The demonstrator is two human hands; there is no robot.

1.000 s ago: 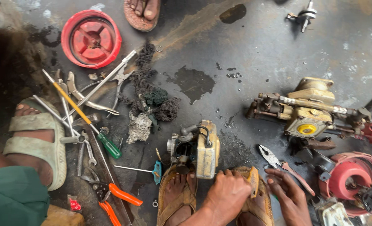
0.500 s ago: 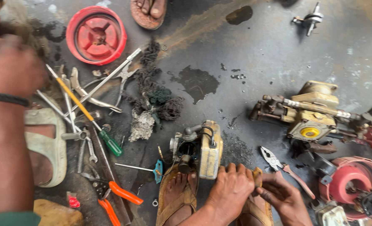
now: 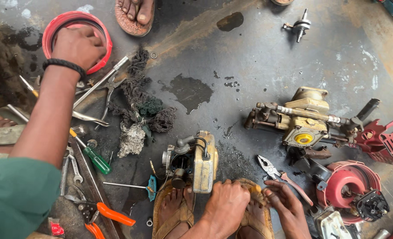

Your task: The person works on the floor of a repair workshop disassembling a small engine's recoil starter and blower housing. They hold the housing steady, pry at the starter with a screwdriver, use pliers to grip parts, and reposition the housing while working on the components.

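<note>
Our left hand (image 3: 79,46) lies on top of the red round cover (image 3: 49,34), which sits on the oily floor (image 3: 258,57) at the far left, just beside the long-nosed pliers (image 3: 100,83) and the heap of dirty rags (image 3: 139,108). The fingers are bent down into the cover's hollow, but the back of the hand hides them, so we cannot tell whether the grip has closed on it. Our right hand is out of view.

We judge the cover stiff and fairly light, a thin shell rather than a solid casting, and probably greasy given the floor around it. The raised rim looks like the surest place to hold it, with thumb outside and fingers inside.

Nearer us, another person's two hands (image 3: 225,206) rest by sandalled feet, close to the yellowed small engine (image 3: 196,161).
</note>
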